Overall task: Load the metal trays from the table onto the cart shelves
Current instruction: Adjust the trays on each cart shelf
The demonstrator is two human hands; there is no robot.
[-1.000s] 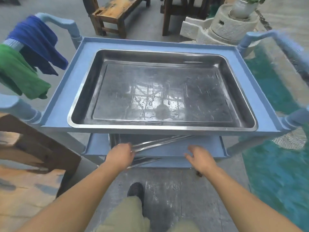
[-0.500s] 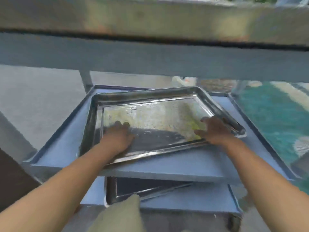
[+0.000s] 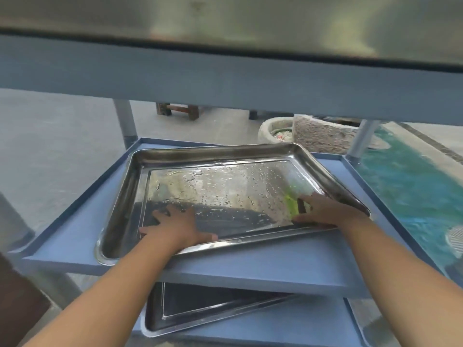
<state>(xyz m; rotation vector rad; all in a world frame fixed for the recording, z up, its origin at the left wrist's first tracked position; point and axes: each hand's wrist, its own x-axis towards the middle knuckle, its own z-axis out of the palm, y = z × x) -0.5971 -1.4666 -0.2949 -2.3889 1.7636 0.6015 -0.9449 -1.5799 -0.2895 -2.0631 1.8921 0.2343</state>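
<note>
A wet metal tray (image 3: 225,186) lies skewed on the blue cart's middle shelf (image 3: 250,266), its near left corner jutting over the shelf's front lip. My left hand (image 3: 175,226) lies flat inside the tray near its front wall, fingers spread. My right hand (image 3: 325,211) rests over the tray's near right corner, fingers on the tray floor. Another metal tray (image 3: 200,306) sits askew on the bottom shelf (image 3: 300,326). The blurred rim of a third tray (image 3: 225,21) shows on the top shelf (image 3: 225,83), close above my view.
Cart posts (image 3: 125,121) stand at the shelf's far corners. Behind the cart are a stone trough (image 3: 323,134), a round stone pot (image 3: 275,131) and wooden bench legs (image 3: 180,111). Teal water (image 3: 413,191) lies to the right, a brown wooden table (image 3: 15,296) at lower left.
My view dropped from above the top shelf to the level of the middle shelf. Both hands went from the shelf's front edge onto the middle tray, which has slid a little further in.
</note>
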